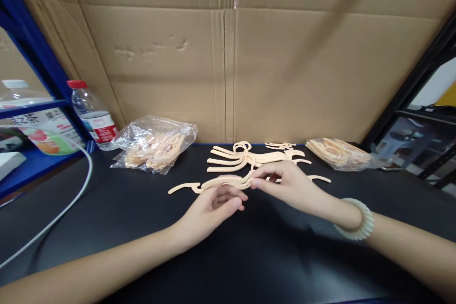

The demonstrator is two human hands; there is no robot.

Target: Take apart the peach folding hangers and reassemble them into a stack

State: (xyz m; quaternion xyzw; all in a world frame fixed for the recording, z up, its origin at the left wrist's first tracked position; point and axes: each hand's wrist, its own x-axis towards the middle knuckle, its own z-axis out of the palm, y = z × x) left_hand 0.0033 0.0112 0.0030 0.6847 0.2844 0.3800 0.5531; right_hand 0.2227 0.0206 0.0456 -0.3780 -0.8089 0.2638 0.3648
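Near the centre, a cream plastic hanger (183,186) extends left and right past both hands. My left hand (213,204) is under its left part, fingers curled around it and the thumb free. With thumb and forefinger, my right hand (281,183) pinches the hanger near its middle, below the hook. Just behind, several similar cream hangers (228,164) lie together on the black table (249,256), hooks overlapping. A few small cream pieces (280,145) rest behind them.
Clear plastic bags of cream parts lie at the back left (153,145) and back right (338,152). A red-capped bottle (96,118) stands by the blue shelf (32,52). A white cable (78,194) curves across the left. Cardboard (160,57) walls the back.
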